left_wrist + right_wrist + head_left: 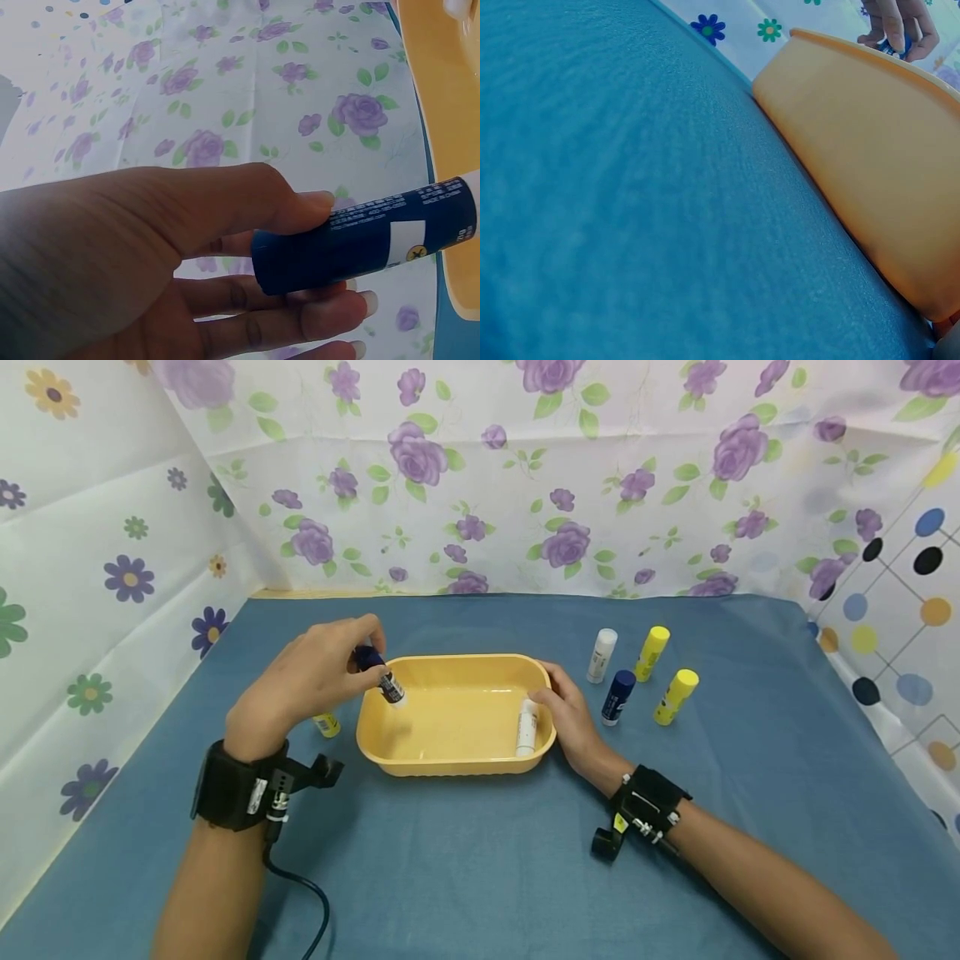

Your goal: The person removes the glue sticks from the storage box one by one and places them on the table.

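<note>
My left hand pinches a dark blue glue stick between thumb and fingers. The stick tilts down over the left end of a yellow plastic tray, its white end lowest. At the tray's right end, my right hand grips the rim, thumb on top and fingers outside. Inside the tray, close to that thumb, lies a white glue stick. Partly hidden behind my left wrist is a yellow glue stick. The right wrist view shows the tray's outer wall, with little of the right hand visible.
Right of the tray, a white glue stick, a dark blue one and two yellow ones, the nearer and the farther, stand on the blue cloth. Flowered sheets hang behind. A cable trails from the left wrist.
</note>
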Available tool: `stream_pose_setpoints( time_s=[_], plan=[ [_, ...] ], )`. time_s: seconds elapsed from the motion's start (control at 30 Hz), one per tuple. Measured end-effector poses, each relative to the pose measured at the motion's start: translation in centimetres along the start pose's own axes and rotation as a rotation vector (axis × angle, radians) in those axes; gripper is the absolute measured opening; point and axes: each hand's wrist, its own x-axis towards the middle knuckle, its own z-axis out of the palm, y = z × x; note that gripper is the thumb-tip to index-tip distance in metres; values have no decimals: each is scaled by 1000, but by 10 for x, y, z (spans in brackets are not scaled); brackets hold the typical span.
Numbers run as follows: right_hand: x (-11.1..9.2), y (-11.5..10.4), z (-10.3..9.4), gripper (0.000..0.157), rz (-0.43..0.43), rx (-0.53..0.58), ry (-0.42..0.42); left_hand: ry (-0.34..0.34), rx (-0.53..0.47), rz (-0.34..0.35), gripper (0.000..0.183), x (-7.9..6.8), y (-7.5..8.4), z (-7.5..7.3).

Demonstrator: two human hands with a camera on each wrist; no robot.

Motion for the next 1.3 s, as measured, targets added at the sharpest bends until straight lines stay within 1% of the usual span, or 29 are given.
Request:
stream_pose_setpoints(
  time_s=[0.3, 0.53, 0.73, 0.97, 1.17, 1.3],
  plan=[
    [0, 0, 0, 49, -3, -8, 3, 69, 8, -3, 18, -2, -2, -6],
    [1, 1, 0, 50, -7, -7, 6, 80, 7, -23, 20, -4, -5, -11],
    [0, 1, 0, 49, -8, -6, 7, 93, 5, -18, 21, -4, -8, -13],
    [0, 0, 0, 49, -22, -4, -2, 127, -2, -23, 21, -6, -11, -16],
    [0, 0, 0, 49, -24, -5, -5, 160, -3, -6, 22, -8, -14, -18],
    [1, 1, 0, 49, -25, -1, -6, 167, -4, 6, 22, -9, -15, -19]
  ],
)
